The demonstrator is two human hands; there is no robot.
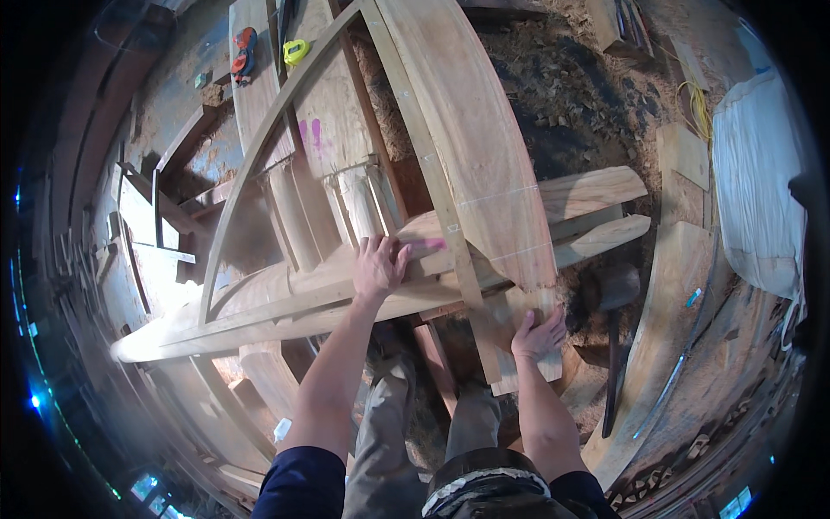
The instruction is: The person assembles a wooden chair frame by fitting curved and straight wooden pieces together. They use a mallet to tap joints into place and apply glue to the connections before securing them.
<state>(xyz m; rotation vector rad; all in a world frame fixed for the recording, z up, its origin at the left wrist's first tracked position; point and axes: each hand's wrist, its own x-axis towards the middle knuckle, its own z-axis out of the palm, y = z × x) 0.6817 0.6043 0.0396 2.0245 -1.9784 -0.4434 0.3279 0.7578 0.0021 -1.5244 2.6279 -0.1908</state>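
Wide plank: (pixel 471 130) long curved board, runs from top edge of view down to person, laid across the crosswise curved timbers (pixel 346 290); pencil lines across its face near the lower end.
L hand: (pixel 379 264) flat, fingers spread, palm down on a crosswise timber just left of the plank's near end; not gripping.
R hand: (pixel 538 333) at the plank's lower end, fingers up against the end edge; can't tell if it grips or just presses.
Plank vs hands: near end sits btwn both hands, closer to R.
Thin strip: (pixel 259 164) narrow bowed batten, left of plank, arcs up toward top.
Mallet: (pixel 616 298) dark head, handle down, right of R hand, on shavings.
Tape measure: (pixel 296 52) yellow, top edge, on a board.
Floor: (pixel 579 95) wood chips & sawdust.
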